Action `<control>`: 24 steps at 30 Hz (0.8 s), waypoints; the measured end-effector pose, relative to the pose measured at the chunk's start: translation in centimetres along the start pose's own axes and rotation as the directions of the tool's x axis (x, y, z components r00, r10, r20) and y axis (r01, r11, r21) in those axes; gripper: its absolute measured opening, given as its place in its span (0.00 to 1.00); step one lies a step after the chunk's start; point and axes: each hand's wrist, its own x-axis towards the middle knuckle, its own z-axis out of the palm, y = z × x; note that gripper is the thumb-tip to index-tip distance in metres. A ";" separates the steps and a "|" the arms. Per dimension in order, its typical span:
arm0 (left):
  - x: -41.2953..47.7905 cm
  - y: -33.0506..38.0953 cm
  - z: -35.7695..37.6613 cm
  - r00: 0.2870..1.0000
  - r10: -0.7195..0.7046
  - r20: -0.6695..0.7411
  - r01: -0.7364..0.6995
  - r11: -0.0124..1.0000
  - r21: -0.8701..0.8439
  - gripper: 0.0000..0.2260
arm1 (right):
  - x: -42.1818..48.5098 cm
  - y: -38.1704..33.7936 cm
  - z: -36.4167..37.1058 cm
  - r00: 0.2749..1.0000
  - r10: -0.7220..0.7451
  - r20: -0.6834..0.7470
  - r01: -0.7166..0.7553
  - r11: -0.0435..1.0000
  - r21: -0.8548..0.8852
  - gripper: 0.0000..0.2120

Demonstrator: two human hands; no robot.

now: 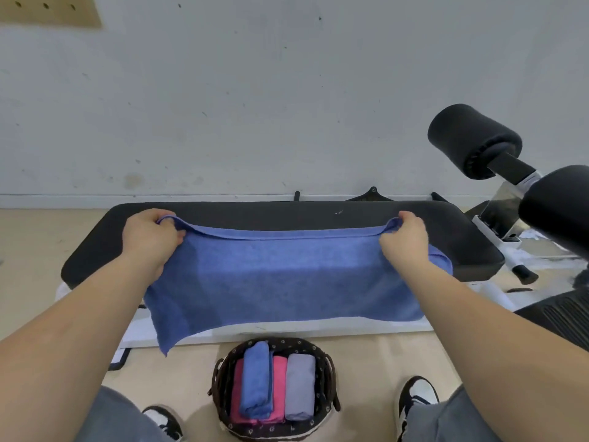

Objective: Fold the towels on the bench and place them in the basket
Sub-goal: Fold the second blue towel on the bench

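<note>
Pinching blue towel [287, 275] far corners, left hand [149, 240], right hand [406, 239], bench [287, 215]

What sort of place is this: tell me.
Probably a home gym corner: a black padded exercise bench with black foam leg rollers, against a scuffed white wall.

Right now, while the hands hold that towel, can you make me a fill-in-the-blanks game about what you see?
1. The towel that the left hand and right hand hold over the bench is coloured ____.
2. The basket holds ____ folded towels.
3. In it, the folded blue towel lies on top of the ____ one.
4. The grey towel sits on the basket's ____ side.

Missing words: blue, three, pink, right.
</note>
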 end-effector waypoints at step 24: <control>9.5 -0.6 7.0 0.959 0.248 0.135 -0.280 0.777 0.564 0.23 | 10.5 1.1 5.3 0.982 -0.008 0.188 0.132 0.744 -0.655 0.27</control>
